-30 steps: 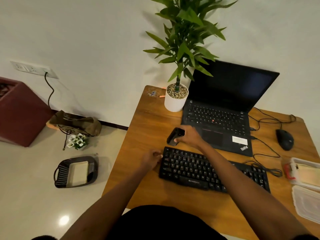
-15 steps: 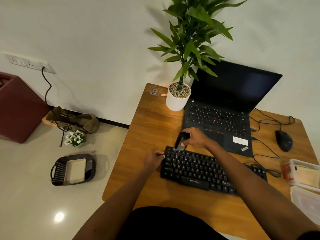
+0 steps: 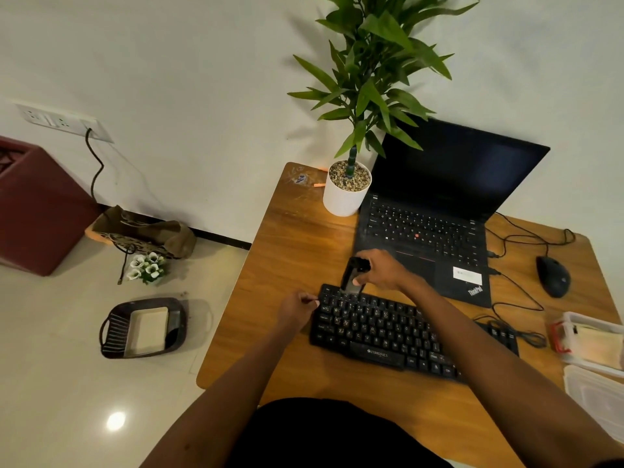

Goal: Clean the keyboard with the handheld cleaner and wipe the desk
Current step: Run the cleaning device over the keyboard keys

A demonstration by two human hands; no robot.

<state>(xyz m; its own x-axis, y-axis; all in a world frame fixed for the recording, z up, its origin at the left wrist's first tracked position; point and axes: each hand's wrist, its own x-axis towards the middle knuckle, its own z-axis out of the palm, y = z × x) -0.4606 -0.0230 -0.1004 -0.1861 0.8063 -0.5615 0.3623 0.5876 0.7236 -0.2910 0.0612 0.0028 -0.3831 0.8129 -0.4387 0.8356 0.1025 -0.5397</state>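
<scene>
A black keyboard (image 3: 381, 332) lies on the wooden desk (image 3: 297, 251) in front of me. My right hand (image 3: 381, 270) grips a small black handheld cleaner (image 3: 353, 275), held upright with its lower end on the keyboard's far left corner. My left hand (image 3: 297, 310) holds the keyboard's left edge with curled fingers. My right forearm crosses over the keyboard's right half and hides part of it.
An open black laptop (image 3: 435, 224) stands behind the keyboard, with a potted plant (image 3: 347, 190) at its left. A black mouse (image 3: 553, 275) and cables lie at the right, near clear plastic containers (image 3: 594, 359). On the floor at the left sits a dark tray (image 3: 143, 327).
My right hand has brought the cleaner down from above the desk onto the keyboard's far left corner and tipped it upright. My left hand has closed in on the keyboard's left edge.
</scene>
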